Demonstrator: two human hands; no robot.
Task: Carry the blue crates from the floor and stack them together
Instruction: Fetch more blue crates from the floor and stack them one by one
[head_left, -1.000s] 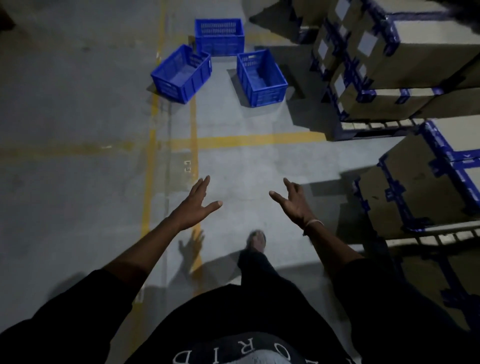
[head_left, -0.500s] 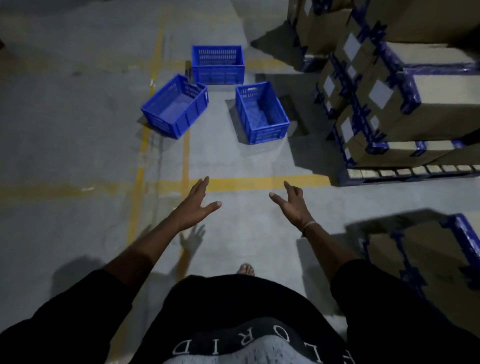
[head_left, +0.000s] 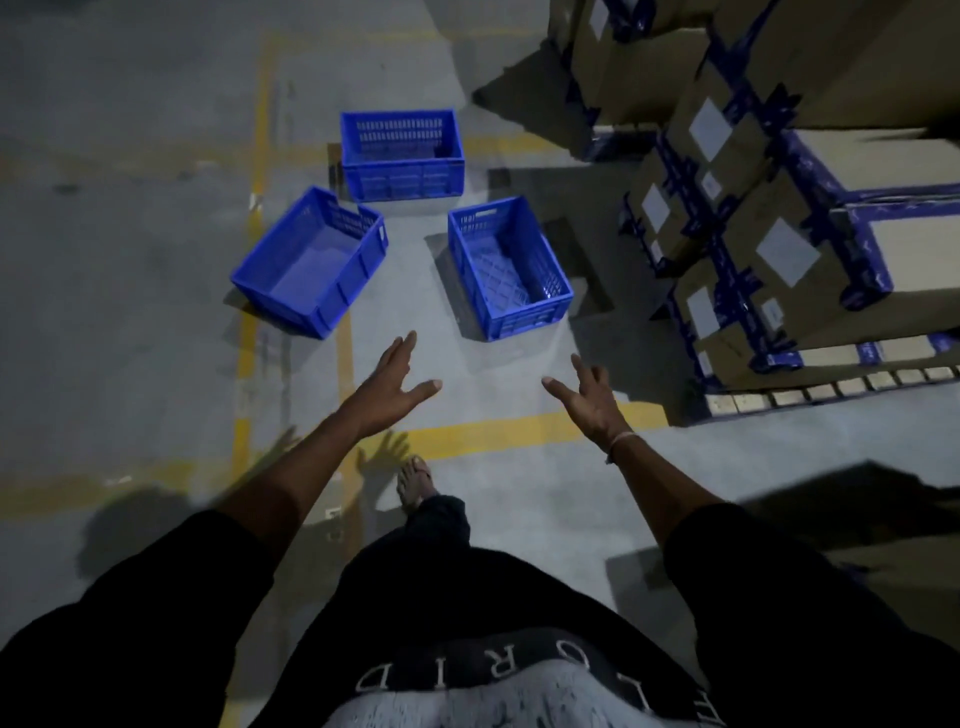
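Three blue crates stand on the grey floor (head_left: 130, 260), none stacked: the left crate (head_left: 311, 262), the far crate (head_left: 401, 154) and the right crate (head_left: 510, 267), each apart from the others. The cardboard boxes (head_left: 769, 208) on a pallet (head_left: 831, 387) at the right are cut off by the frame edge, so their count is unclear. The left hand (head_left: 392, 392) and the right hand (head_left: 587, 400) are held out with fingers spread, holding nothing. All crates lie beyond the fingertips, not touched.
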